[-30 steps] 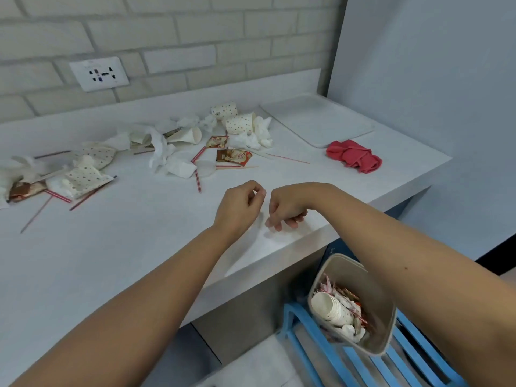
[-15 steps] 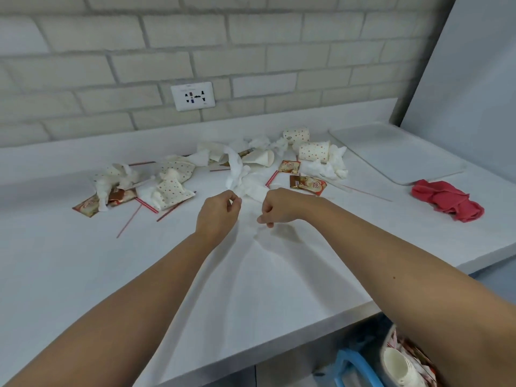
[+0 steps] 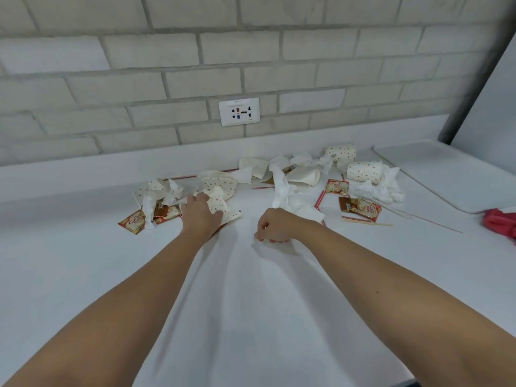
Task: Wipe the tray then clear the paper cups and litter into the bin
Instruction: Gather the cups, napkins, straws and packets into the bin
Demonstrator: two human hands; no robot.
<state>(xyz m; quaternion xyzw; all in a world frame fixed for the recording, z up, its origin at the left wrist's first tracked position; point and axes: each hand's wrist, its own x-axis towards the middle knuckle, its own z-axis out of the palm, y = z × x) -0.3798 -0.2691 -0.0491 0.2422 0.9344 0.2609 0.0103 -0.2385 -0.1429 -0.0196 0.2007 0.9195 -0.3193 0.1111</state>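
Litter is strewn along the back of the white counter (image 3: 83, 275): dotted paper cups (image 3: 364, 170) on their sides, crumpled tissues (image 3: 287, 191), coffee sachets (image 3: 360, 208) and red straws (image 3: 319, 199). My left hand (image 3: 199, 216) lies palm down on a flattened dotted cup (image 3: 223, 203), fingers reaching over its left part toward a crumpled tissue. My right hand (image 3: 275, 226) hovers just over the bare counter in front of the tissues, fingers curled, with nothing visible in it. The pale tray (image 3: 446, 174) lies at the far right. The bin is out of view.
A red cloth (image 3: 499, 222) lies at the right edge, in front of the tray. A wall socket (image 3: 239, 111) sits in the brick wall behind the litter. A grey panel rises at the right end. The counter's front edge runs along the bottom right.
The view swung left and up, away from the bin under the counter. Both hands moved forward to the litter; the left hand spread out onto the flattened cup.
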